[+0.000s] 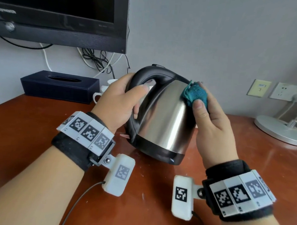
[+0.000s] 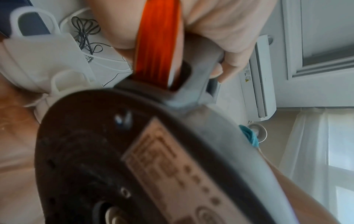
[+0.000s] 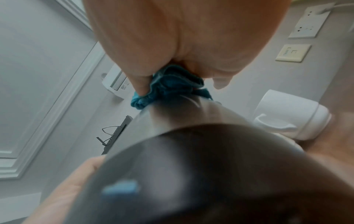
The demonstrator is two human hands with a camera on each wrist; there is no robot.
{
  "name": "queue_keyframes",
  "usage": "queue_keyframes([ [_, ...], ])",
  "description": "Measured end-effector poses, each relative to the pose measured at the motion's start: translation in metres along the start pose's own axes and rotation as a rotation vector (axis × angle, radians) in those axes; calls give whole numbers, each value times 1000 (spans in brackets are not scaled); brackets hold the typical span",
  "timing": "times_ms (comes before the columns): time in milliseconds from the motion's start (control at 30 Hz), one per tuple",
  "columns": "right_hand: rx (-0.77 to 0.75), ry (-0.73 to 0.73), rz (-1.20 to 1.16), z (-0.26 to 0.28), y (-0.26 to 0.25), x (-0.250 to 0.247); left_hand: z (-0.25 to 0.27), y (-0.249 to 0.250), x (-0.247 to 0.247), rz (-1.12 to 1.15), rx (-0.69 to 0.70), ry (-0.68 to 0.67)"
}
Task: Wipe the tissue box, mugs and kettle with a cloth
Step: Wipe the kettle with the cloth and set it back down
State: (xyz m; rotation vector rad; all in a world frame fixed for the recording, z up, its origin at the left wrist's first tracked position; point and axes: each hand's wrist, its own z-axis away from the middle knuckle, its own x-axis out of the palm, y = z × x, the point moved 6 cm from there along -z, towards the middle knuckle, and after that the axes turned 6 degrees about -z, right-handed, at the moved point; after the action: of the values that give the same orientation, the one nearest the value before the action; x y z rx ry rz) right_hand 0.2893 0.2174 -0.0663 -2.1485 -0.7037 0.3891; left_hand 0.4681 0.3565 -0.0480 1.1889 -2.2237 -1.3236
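The left hand (image 1: 117, 101) is curled round the black handle of the kettle (image 1: 163, 117), tipping it above the brown table (image 1: 37, 131); that loop looks the sure hold, since the rounded polished steel body seems slippery and fairly weighty. The right hand (image 1: 212, 120) pinches a bunched teal cloth (image 1: 195, 94), soft and nubbly, against the kettle's upper side. Behind sit the boxy dark tissue box (image 1: 60, 86) and glossy white mugs (image 1: 102, 91), probably fragile.
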Motion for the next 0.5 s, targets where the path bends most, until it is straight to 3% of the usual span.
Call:
queue_keyframes([
  [300,213,-71,-93,7,14,10,2,-9,-3,-74,-53,259],
  [500,349,20,-33,9,27,3,3,-12,-6,-116,-69,368],
])
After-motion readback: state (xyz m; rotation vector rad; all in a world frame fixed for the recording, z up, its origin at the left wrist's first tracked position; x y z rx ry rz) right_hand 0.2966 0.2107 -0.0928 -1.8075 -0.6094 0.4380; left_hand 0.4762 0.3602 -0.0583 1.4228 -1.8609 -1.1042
